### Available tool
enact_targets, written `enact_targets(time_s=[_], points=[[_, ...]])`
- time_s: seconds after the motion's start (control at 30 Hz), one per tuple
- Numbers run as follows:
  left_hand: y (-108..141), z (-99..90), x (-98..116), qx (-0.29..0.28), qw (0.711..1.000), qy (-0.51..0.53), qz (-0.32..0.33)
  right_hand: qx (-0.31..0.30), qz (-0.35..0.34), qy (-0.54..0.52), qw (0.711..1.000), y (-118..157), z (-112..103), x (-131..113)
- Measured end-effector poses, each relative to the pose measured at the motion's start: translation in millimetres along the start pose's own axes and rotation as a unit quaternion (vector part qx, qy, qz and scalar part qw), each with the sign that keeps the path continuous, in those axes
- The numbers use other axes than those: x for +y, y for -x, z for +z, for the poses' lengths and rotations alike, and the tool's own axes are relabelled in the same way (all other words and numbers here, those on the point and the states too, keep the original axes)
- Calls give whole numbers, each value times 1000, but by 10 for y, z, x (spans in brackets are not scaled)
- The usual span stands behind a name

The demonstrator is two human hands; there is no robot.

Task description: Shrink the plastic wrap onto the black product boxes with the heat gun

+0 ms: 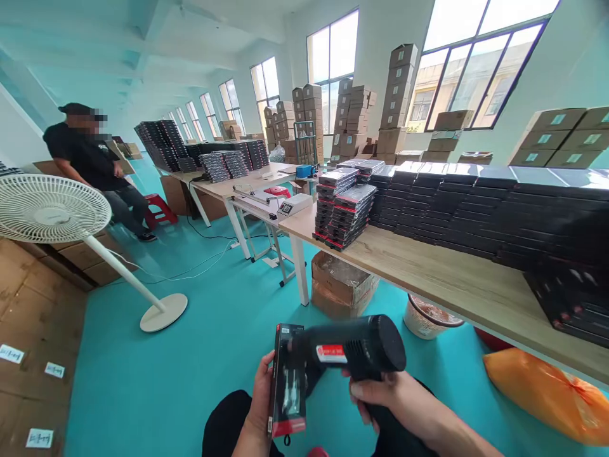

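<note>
Upright in my left hand (pixel 261 392) is a slim black retail box (pixel 291 387) with a red lower edge and a picture on its front. My fingers are closed around its left side. My right hand (pixel 383 395) grips the handle of a black heat gun (pixel 364 346) with a red and white label. Its nozzle points left at the upper part of the box, close in front of it, and looks blurred. Whether the nozzle touches the box I cannot tell. Both things are above the turquoise floor (pixel 223 343), in front of my knees.
To the right, a long wooden table (pixel 419 263) bears stacks of black boxes (pixel 451 209). Beneath it stand an opened carton (pixel 337 289), a bin (pixel 425 317) and an orange bag (pixel 542 393). A white fan (pixel 157 304) and cartons (pixel 38 330) are left. A person (pixel 88 152) sits farther back.
</note>
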State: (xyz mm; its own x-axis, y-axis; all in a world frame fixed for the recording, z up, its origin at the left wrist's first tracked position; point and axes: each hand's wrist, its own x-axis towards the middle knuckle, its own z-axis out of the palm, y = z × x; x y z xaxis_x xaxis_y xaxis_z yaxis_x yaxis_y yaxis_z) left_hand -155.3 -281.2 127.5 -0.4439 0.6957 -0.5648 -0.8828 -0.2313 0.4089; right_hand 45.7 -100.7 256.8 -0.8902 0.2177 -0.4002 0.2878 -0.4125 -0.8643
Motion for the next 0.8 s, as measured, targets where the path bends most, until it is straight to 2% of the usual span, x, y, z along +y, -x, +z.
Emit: enact_targets(time_s=[0.07,0.1,0.17,0.23,0.27,0.4,0.43,0.5,0.57,0.6,0.63,0.73,0.77,0.8], points=[[67,92,2,3,1000,-24,11,55,-35,0,998,1,29,-89],[97,140,8,11,999,-32,20,52,-31,4,998,15,41,-124],[133,211,31,36,999,-22,34,-20,14,50,998,67,63,-169],[133,232,59,56,997,3,44,-99,64,113,987,114,81,-189],[123,223,68,53,997,14,46,-109,69,130,983,122,88,-197],[70,131,56,-24,999,28,14,-2,-27,90,996,73,114,-284],[63,112,49,-36,999,29,6,-1,-36,93,995,68,122,-323],[58,93,44,-36,999,31,4,-73,-1,149,986,92,141,-404],[67,94,51,-29,999,30,15,-163,57,219,960,137,161,-469],[74,97,57,-30,999,29,21,-178,69,241,952,153,170,-492],[83,102,62,-35,999,28,23,-167,62,245,953,158,177,-510],[109,113,63,-49,998,23,10,-54,-20,189,980,132,182,-549],[115,117,60,-52,998,24,9,-40,-30,179,982,128,180,-561],[119,120,56,-54,998,29,11,-57,-23,188,980,134,178,-572]])
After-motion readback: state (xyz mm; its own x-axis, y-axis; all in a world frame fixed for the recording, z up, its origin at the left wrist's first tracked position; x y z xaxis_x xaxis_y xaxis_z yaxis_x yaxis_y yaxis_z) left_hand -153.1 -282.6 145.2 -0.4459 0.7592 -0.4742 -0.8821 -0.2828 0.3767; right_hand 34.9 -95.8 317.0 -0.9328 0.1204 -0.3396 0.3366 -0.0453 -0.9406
